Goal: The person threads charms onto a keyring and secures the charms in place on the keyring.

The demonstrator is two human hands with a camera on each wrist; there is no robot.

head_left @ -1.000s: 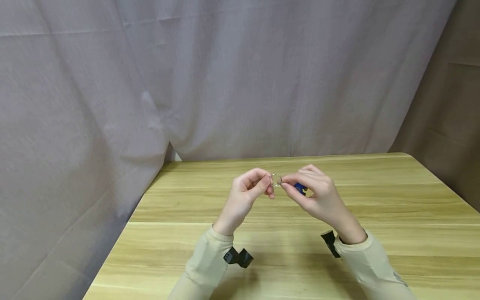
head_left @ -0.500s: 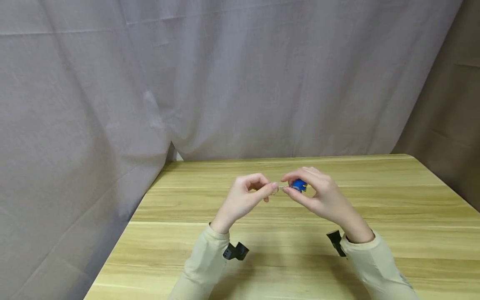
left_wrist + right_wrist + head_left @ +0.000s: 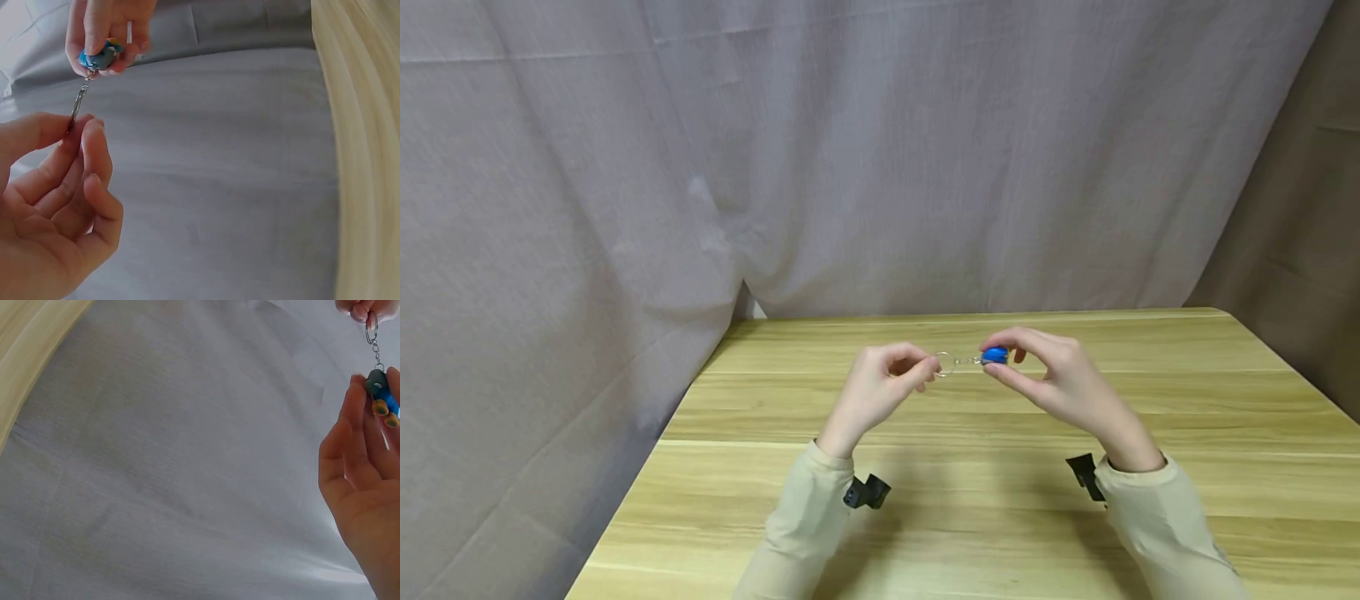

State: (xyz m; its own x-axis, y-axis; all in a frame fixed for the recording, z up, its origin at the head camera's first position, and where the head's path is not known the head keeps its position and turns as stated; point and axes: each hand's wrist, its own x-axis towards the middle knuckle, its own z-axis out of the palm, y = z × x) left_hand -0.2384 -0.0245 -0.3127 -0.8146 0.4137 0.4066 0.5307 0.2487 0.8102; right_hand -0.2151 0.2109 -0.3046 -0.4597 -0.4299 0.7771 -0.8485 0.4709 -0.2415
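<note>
Round metal ring (image 3: pixel 944 364) — glossy blue charm (image 3: pixel 995 356)

hands (image 3: pixel 880 387) have drawn apart, apparently pulling the keychain (image 3: pixel 970 360) taut.

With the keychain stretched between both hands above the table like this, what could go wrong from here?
The left hand pinches only the rim of the key ring, so that thin metal could slip free. The right hand holds the blue charm by fingertips; pulling harder might strain the short chain. If either grip fails, the piece would likely drop onto the wooden table.
</note>
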